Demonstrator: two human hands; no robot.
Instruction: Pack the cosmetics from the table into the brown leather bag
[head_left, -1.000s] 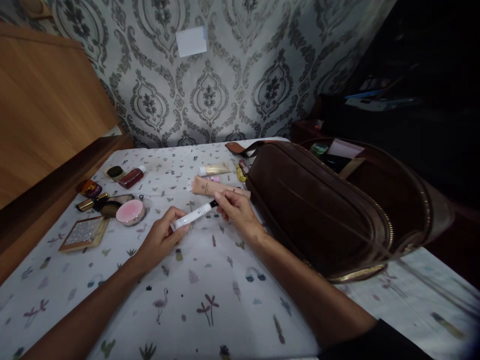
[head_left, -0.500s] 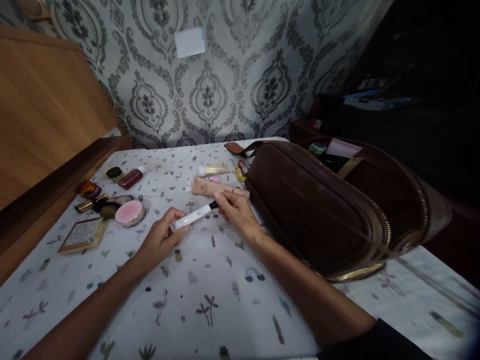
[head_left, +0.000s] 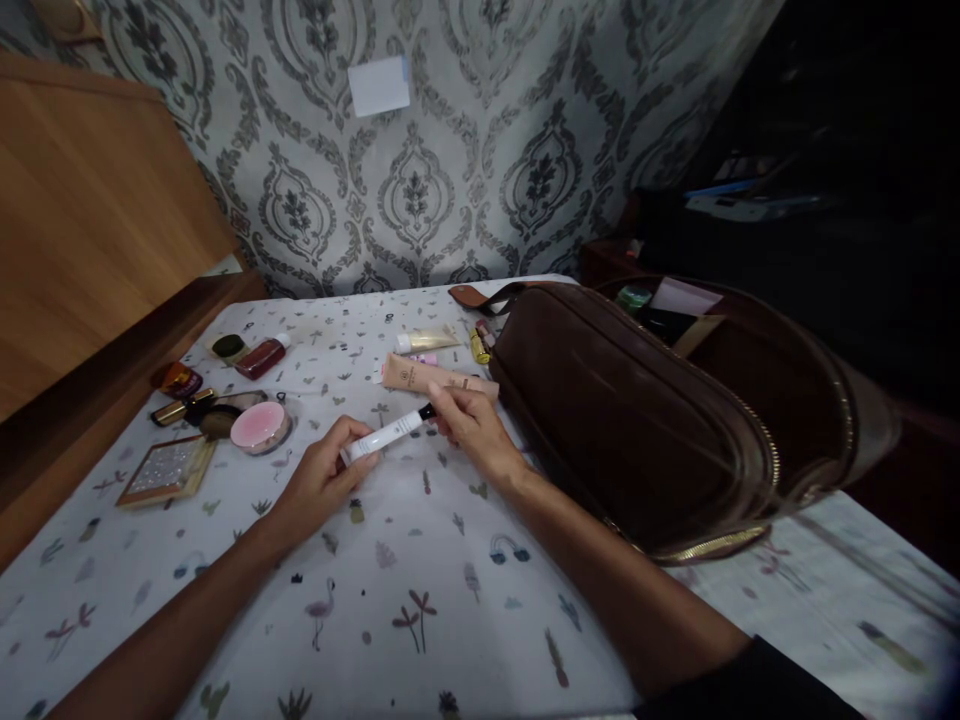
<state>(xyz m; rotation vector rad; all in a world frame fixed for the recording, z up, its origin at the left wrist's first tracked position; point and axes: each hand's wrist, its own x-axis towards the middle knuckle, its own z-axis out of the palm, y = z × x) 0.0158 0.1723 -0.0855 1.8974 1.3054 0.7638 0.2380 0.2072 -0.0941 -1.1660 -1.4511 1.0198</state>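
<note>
Grip, two-handed, both sides engaged: left hand [head_left: 319, 482] wrapped about the lower-left end of one white tube [head_left: 386, 434], thumb on the near side; right hand [head_left: 474, 425] pinching its black end [head_left: 427, 411] between thumb and fingers. Location: in front of the person, over a printed cloth [head_left: 390, 630], spanning the space between the two hands. Governing relation, as judged: both holds lie on one line, the tube's long axis, with the white body nearer the left hand and the black end at the right fingertips. Orientation: axis slanting from lower left to upper right; black end directed rightward and away from the person, roughly towards a brown bag [head_left: 615, 400]. Adjacent: one peach-coloured tube [head_left: 409, 374], just beyond the right hand and partly hidden by it. Lettering on the white body: too small to read.
</note>
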